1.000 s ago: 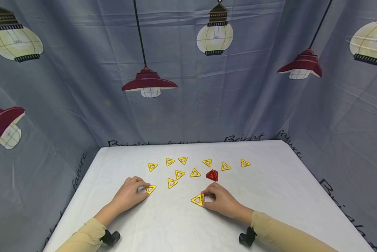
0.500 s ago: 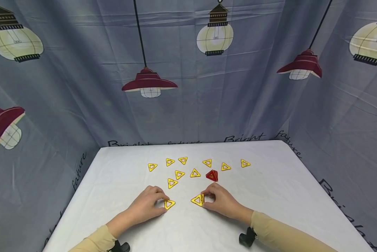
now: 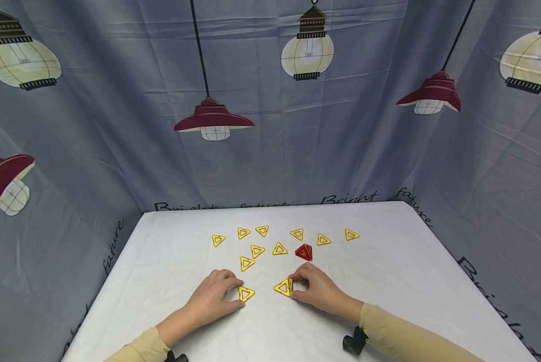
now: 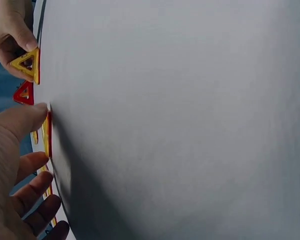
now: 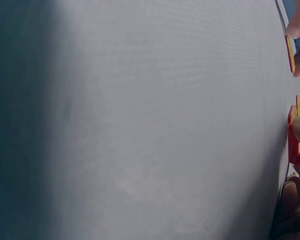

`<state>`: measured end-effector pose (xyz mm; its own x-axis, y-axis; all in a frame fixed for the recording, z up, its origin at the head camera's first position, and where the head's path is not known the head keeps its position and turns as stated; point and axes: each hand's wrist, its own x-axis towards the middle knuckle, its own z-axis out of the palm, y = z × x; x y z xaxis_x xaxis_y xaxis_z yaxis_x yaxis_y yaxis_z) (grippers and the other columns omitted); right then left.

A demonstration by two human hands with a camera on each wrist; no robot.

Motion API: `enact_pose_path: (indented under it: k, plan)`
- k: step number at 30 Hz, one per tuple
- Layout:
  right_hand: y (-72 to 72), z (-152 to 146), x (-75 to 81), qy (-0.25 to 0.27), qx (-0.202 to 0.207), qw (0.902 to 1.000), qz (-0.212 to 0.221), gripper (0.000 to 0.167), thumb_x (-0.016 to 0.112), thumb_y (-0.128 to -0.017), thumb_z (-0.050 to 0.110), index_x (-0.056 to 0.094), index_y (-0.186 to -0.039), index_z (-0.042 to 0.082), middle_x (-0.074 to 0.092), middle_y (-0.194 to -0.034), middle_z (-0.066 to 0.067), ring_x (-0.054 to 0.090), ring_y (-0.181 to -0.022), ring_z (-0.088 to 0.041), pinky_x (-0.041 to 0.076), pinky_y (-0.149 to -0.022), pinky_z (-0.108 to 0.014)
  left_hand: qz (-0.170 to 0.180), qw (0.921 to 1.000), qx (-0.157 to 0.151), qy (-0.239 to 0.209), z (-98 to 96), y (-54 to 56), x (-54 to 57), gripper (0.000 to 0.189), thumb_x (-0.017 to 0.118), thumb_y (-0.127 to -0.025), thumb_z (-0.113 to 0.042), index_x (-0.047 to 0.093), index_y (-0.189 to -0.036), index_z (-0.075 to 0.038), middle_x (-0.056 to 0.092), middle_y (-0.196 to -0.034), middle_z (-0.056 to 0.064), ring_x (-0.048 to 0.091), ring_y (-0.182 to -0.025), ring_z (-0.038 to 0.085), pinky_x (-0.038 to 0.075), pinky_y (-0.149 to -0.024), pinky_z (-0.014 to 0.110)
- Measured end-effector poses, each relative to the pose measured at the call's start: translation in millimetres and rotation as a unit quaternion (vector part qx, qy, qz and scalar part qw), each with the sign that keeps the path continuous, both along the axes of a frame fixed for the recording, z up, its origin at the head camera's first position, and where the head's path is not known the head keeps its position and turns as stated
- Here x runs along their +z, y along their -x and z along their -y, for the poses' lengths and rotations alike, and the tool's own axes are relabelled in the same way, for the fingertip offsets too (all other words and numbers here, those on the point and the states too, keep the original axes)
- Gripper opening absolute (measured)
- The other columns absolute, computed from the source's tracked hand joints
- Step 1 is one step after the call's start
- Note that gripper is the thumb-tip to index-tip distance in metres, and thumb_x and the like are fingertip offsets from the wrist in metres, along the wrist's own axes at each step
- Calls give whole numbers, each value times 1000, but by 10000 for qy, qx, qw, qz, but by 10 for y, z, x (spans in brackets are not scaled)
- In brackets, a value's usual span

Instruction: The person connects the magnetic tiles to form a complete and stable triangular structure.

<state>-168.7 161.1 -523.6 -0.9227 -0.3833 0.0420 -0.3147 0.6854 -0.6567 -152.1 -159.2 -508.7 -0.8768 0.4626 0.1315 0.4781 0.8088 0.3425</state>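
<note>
In the head view my left hand (image 3: 212,295) is spread at a yellow triangular tile (image 3: 246,293) with a hollow middle, lying flat on the table; its thumb and index fingertips are right at two corners. The left wrist view shows the red underside edge of this tile (image 4: 47,132) between thumb and index. My right hand (image 3: 318,291) pinches a pair of triangular tiles (image 3: 281,287) joined at an angle, yellow faces towards the head camera. Red shows on their outer side in the right wrist view. Just beyond that hand stands a red pyramid of joined tiles (image 3: 304,252).
Several loose yellow triangular tiles lie across the far half of the white table (image 3: 184,226), among them one tile (image 3: 247,263) beyond the left hand and another tile (image 3: 352,234) at the far right. A grey curtain (image 3: 261,166) printed with lamps surrounds the table.
My left hand has slid a yellow triangular tile towards me and right, closer to the right hand's pair. Since half a second ago its thumb and index have parted slightly. The right hand has stayed still.
</note>
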Motion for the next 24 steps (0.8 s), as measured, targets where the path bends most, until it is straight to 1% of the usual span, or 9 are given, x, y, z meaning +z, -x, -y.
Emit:
enact_pose_path:
  k: [4,7,11,16,20,24]
  plan:
    - [-2,-3,0,21,19,10000,-79,33,87,-83,24,74,-112,18,54,-100,12,53,-86,-8,48,-76,-25,-193,9997,100,-86,-16,-14,-21,41,85,-81,-40,76,-114,-16,61,-111,-5,52,-102,17,46,-88,43]
    - [-5,-3,-1,8,3,10000,-75,33,87,-83,25,74,-112,18,54,-101,12,53,-87,-8,48,-76,-25,-188,9996,151,-158,-29,-10,-37,38,85,-81,-37,76,-112,-17,61,-111,-5,52,-100,17,46,-86,43]
    - [0,1,-4,-22,-42,10000,-19,33,86,-83,26,74,-113,19,54,-101,13,53,-88,-7,49,-77,-25,-34,9992,221,-324,-55,-2,-44,36,86,-80,-33,75,-110,-18,62,-109,-6,52,-100,16,46,-88,43]
    - [10,-1,-7,-22,-52,10000,27,33,86,-84,27,74,-113,20,54,-102,14,53,-88,-8,49,-77,-25,17,9974,253,-675,-101,-8,-48,38,87,-79,-24,69,-111,-17,63,-107,-9,53,-100,13,45,-90,41]
    - [10,5,-8,-37,-66,10000,28,33,86,-84,27,74,-113,20,55,-102,13,53,-88,-8,48,-77,-25,122,9964,244,-806,-138,15,-57,38,85,-81,-19,66,-113,-18,62,-99,-11,51,-95,11,45,-86,37]
    - [8,11,-14,-66,-117,9999,18,34,87,-83,27,74,-113,19,54,-102,13,53,-88,-8,48,-78,-25,243,9960,190,-839,-178,45,-51,36,84,-82,-16,65,-113,-18,59,-91,-13,49,-85,8,44,-77,33]
